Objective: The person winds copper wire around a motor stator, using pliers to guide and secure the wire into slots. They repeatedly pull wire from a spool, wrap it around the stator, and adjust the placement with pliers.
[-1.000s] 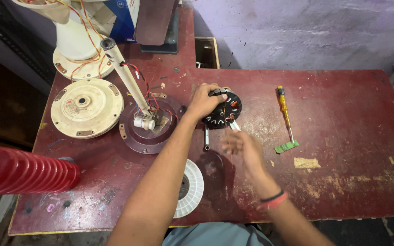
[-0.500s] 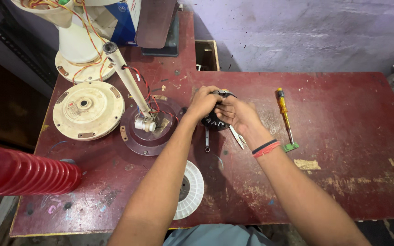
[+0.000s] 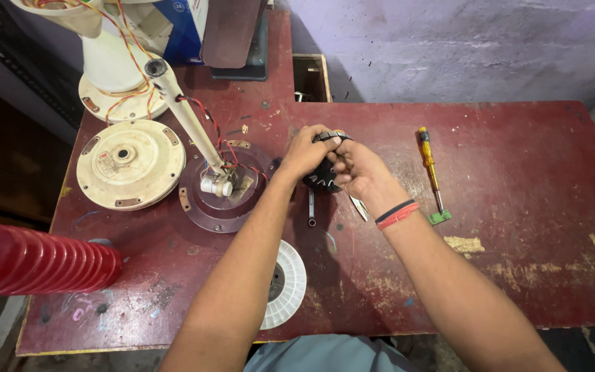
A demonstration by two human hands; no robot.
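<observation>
While I am looking down at the worn dark-red wooden tabletop (image 3: pixel 518 207), both my hands are meeting over its middle. My left hand (image 3: pixel 306 153) is curling its fingers closed around the left side of a round black motor part with pale coil windings (image 3: pixel 321 180), gripping it just above the tabletop. My right hand (image 3: pixel 361 173), wearing a black and a red band at the wrist, is closing on the same part from the right, its fingertips (image 3: pixel 335 146) pinching at the top edge where the two hands are touching. Most of the part is sitting hidden under my fingers; only its lower rim is showing.

Just below the part, a small slim metal spanner (image 3: pixel 310 209) is lying flat, and beside my right wrist a thin metal tool (image 3: pixel 359 207) is poking out, too covered to tell its kind. Further right, well apart, a screwdriver with a yellow and orange handle (image 3: pixel 428 164) is lying with its tip by a small green scrap (image 3: pixel 440 218).

To my left, a round dark-red plastic base plate (image 3: pixel 208 207) is carrying a tilted cream tube (image 3: pixel 184 114) with red and black wires trailing round it. Beyond that, a round cream motor cover (image 3: pixel 131 164) is lying flat. A white ribbed disc (image 3: pixel 287 282) is sitting near the front edge, partly under my left forearm. A red ribbed cylinder (image 3: pixel 36 265) is jutting in at far left.
</observation>
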